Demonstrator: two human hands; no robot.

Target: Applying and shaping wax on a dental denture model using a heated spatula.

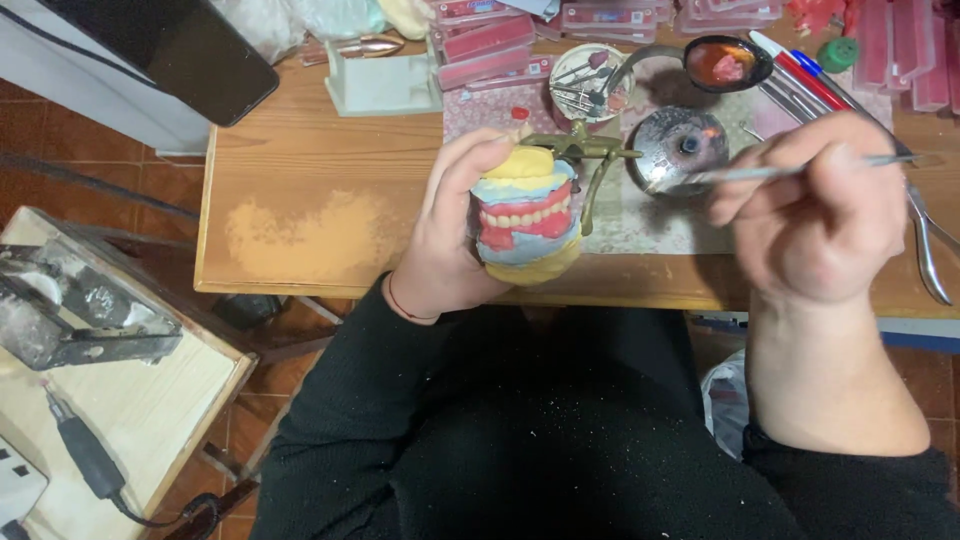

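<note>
left hand point(445, 235) fingers wrapped round chalky yellow-blue denture model point(527, 215), pink wax gums, in brass articulator point(585, 160), above bench point(300, 200) edge | right hand point(815, 215) fingers pinching slim steel wax tool point(770, 172) | beyond: round metal burner point(678, 142), spoon of pink wax point(725, 62), bur dish point(588, 80)

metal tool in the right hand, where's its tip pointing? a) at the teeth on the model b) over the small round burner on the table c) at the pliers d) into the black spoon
b: the right hand holds the thin metal tool with its tip over the round burner, away from the dental model in the left hand.
</note>
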